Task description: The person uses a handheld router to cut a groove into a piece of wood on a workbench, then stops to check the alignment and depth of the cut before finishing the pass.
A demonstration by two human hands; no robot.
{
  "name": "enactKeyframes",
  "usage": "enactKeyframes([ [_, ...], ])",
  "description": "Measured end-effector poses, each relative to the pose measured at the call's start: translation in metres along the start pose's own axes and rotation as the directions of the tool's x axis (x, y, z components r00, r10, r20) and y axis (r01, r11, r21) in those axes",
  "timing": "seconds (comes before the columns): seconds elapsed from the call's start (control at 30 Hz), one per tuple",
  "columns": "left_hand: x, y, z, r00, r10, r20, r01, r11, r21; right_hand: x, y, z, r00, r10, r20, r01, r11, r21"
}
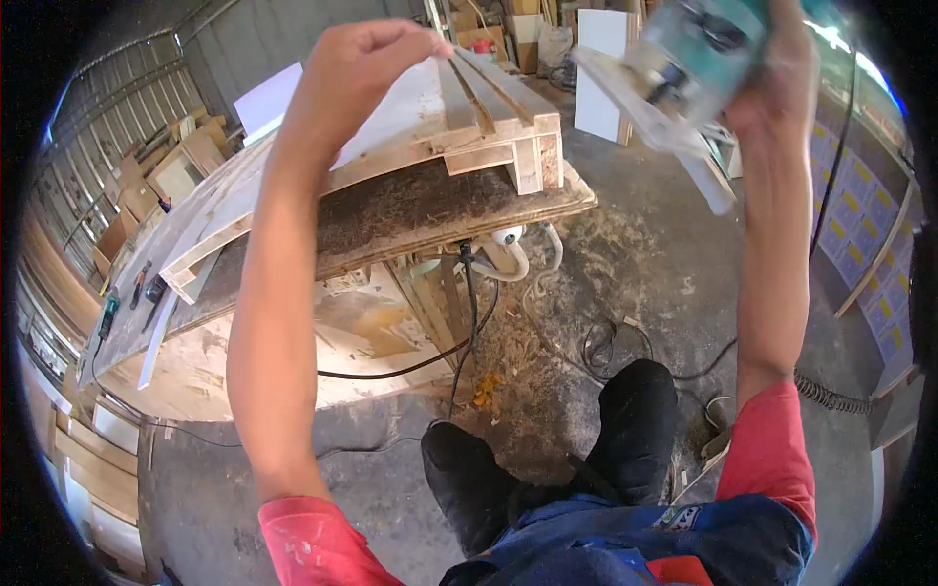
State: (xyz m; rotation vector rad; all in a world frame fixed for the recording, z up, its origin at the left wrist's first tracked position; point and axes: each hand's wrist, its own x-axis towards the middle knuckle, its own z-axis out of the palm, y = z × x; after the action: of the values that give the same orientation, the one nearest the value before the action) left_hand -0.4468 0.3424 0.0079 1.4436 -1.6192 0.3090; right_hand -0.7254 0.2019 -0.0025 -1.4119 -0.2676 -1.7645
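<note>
My right hand is raised at the upper right, wrapped round a teal trim router with a clear plastic base. The router is held in the air, beside the workbench and apart from it. My left hand reaches over the large wooden panel. Its fingers are curled together, with the tips near two long grooves cut close to the panel's right edge. Anything between those fingertips is hidden. The panel has a pale top and wooden edging, and lies on a dusty workbench.
Pliers and another teal power tool lie on the bench's left side. Black cables hang from the bench and run over the sawdust-strewn floor. A coiled hose is at right. Boards and boxes stand along the left wall.
</note>
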Motion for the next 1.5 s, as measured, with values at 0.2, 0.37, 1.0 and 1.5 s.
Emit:
enactKeyframes([
  [0.2,0.035,0.007,0.022,1.0,0.022,0.014,-0.016,0.941,-0.337,0.037,0.021,0.066,0.928,0.295,0.229,-0.297,0.955,-0.026],
  [0.37,0.027,0.005,0.025,0.998,0.036,0.05,-0.016,0.937,-0.349,0.048,0.049,0.08,0.881,0.396,0.258,-0.406,0.914,-0.014],
  [1.0,0.021,-0.004,0.023,0.912,-0.333,0.238,0.4,0.852,-0.338,0.06,0.088,0.124,0.833,0.477,0.282,-0.495,0.869,-0.007],
  [1.5,0.024,-0.033,0.026,0.904,-0.323,0.28,0.422,0.784,-0.456,0.05,0.093,0.134,0.922,0.338,0.189,-0.309,0.936,-0.166],
])
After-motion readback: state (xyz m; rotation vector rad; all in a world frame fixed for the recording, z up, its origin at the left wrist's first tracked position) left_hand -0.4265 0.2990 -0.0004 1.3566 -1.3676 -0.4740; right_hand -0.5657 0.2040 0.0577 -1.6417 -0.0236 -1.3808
